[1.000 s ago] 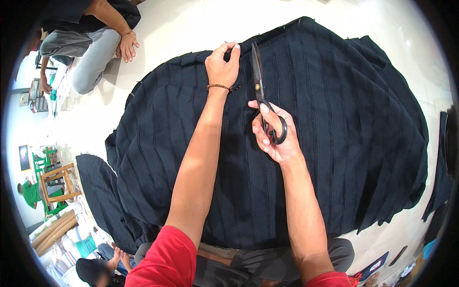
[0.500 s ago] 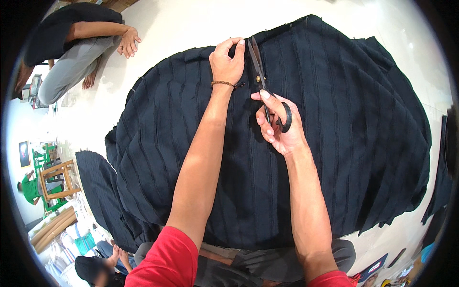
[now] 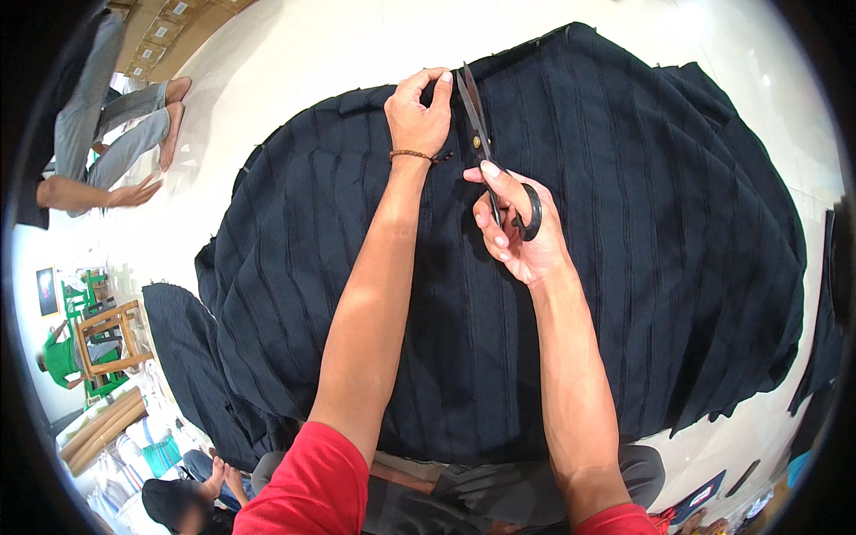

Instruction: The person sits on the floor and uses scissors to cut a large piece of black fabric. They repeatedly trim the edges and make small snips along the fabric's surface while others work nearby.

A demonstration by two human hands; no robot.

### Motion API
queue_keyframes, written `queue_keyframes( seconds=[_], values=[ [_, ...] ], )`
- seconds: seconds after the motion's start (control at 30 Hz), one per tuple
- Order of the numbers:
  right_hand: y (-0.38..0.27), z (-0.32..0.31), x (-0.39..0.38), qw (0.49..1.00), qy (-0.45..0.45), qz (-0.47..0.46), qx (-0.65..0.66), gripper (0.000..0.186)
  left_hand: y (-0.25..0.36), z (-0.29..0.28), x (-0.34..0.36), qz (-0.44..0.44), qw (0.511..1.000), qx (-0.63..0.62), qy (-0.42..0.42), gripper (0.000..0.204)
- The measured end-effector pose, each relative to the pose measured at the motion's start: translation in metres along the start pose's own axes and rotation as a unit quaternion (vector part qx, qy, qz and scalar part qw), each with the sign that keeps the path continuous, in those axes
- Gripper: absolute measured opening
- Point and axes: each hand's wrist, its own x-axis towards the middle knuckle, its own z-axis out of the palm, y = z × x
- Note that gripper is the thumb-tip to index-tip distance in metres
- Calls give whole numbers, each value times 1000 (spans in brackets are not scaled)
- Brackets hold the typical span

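A large dark, striped fabric [image 3: 267,267] lies spread over the pale floor in front of me. At its far edge, my left hand [image 3: 417,116] has thumb and forefinger pinched together on the cloth. A beaded bracelet circles that wrist. Just to the right, my right hand [image 3: 522,223] grips black-handled scissors [image 3: 477,141], with a thumb through one loop. Their blades point away from me, slightly parted, with the tips close to the fabric's far edge and beside my left fingertips. Whether cloth lies between the blades is hard to make out.
Another person's hand [image 3: 134,192] reaches over the floor at upper left. A separate dark cloth piece [image 3: 178,330] lies on the left. Beyond are a wooden frame [image 3: 111,339], rolled tubes [image 3: 102,428] and a seated person in a dark cap [image 3: 169,499]. Cardboard boxes [image 3: 160,36] stand far left.
Both my hands and the scissors have shifted very slightly left. The person at upper left has changed posture, moving further left, with the arm lower and the bare feet now showing.
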Motion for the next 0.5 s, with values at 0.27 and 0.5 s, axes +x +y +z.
queue_keyframes(
  seconds=[0.27, 0.5],
  values=[
    [1, -1, 1, 1000, 2, -1, 4, 43, 6, -4, -1, 24, 999, 11, -21, 20],
    [2, -1, -1, 1000, -2, -7, -6, 43, 3, -4, -1, 23, 999, 14, -23, 19]
  ],
)
